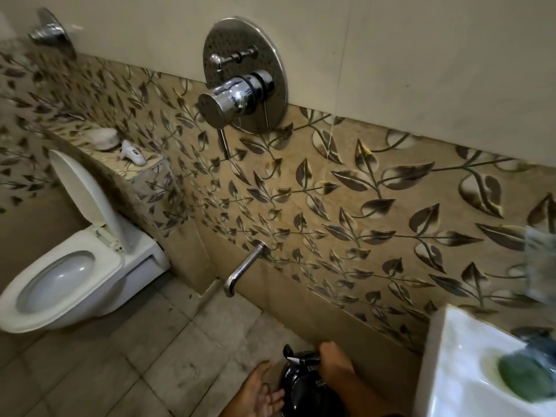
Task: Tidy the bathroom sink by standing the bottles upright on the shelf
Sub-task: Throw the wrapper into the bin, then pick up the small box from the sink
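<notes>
A black pump bottle [301, 383] is at the bottom centre, low over the floor. My right hand [332, 361] grips it from above, near the pump head. My left hand [263, 389] is just left of the bottle, palm up and fingers spread, holding nothing. A green bottle [523, 379] with a dark cap lies on its side in the white sink [445, 371] at the lower right. A blurred, clear glass object [540, 260] shows at the right edge above the sink; I cannot tell whether it is the shelf.
A white toilet [69, 284] with its lid up stands at the left. The tiled ledge [132, 173] behind it carries a white dish and a white tube. A chrome shower mixer [243, 76] and spout [243, 267] stick out of the leaf-patterned wall.
</notes>
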{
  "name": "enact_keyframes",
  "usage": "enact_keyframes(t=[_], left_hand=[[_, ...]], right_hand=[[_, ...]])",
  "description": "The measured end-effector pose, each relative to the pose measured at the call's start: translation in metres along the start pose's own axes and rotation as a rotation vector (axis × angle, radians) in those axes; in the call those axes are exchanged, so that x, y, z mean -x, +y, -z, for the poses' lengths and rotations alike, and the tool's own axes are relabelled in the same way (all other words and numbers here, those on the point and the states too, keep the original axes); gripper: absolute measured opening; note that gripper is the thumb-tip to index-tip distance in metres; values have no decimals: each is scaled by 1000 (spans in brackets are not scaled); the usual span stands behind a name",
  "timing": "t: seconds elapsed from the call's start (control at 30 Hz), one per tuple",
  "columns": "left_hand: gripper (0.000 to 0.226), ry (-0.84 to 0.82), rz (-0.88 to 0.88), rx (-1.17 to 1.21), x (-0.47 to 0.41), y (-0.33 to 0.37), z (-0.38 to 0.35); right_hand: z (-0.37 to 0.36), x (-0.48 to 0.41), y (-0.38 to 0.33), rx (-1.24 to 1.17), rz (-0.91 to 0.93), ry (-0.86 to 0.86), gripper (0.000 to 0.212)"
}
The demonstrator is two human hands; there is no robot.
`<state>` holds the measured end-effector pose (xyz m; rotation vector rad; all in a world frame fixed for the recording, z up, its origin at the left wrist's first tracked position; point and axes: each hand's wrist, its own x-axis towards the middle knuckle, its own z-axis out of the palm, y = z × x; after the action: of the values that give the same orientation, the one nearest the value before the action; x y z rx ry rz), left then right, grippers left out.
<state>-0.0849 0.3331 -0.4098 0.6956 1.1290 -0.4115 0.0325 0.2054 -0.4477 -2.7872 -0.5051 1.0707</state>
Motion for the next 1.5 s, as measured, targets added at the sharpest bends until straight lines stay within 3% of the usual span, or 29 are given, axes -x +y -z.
enact_keyframes(t=[0.33,0.53,0.67,0.8,1.03,1.23,1.33,1.5], left_hand=[[59,-65,-125,-24,-15,-23,13],[62,-83,-103,-97,-10,-34,-5],[60,-94,-93,-126,3,-47,-18],[60,-108,-60,-128,19,-63,-25],[43,-167,-213,-137,52,-69,-49],[23,-231,-370,-148,98,-75,-79],[21,-301,-376,-171,116,-89,-97],[22,-453,-313,-254,135,-118,-133]], right_hand=[[15,23,-4,-180,-26,84,27],[82,70,11,-329,81,151,26],[131,139,36,-454,186,371,30],[133,217,74,-501,223,536,26],[64,282,144,-407,-5,307,22],[7,291,227,-453,-292,386,20],[-21,292,274,-397,-484,424,18],[-51,294,315,-528,-655,435,26]])
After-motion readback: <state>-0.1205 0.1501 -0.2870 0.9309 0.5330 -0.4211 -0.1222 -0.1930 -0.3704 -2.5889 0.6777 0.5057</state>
